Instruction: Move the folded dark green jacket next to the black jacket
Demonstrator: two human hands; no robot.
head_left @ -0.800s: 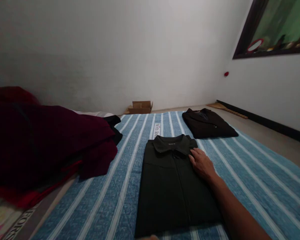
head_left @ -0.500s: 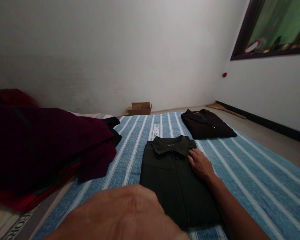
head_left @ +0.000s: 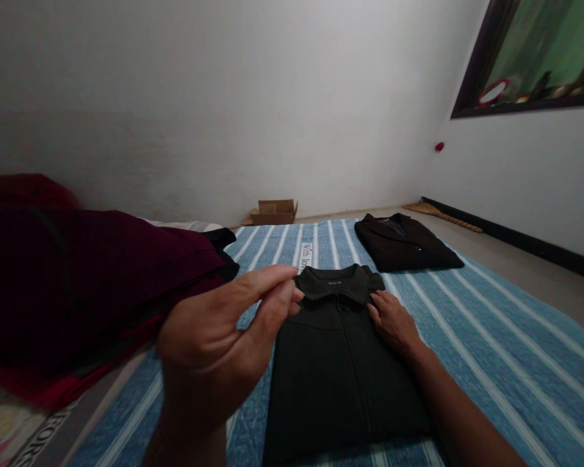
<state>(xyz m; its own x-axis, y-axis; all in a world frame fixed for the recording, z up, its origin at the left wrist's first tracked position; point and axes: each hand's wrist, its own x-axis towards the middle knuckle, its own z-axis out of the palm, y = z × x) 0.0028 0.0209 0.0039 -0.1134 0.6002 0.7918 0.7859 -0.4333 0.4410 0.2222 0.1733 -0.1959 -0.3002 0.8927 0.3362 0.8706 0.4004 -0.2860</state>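
Note:
A dark green collared zip jacket (head_left: 321, 376) lies folded, front side up, on the bed in front of me. My left hand (head_left: 231, 324) is raised over its left side, near the collar. The thumb and fingers come together at the tips, and I see nothing between them. Resting on the jacket's right shoulder edge is my right hand (head_left: 394, 321), its fingers laid on the cloth.
Beyond, to the right, sits a folded dark brown garment (head_left: 403, 243). A heap of maroon clothing (head_left: 102, 272) fills the left side. Blue-and-white striped bedding (head_left: 486, 337) lies underneath. By the wall stands an opened cardboard box (head_left: 274, 213).
My left hand has moved from low in the foreground up beside the collar, its fingertips now together. My right hand stays on the jacket's right shoulder.

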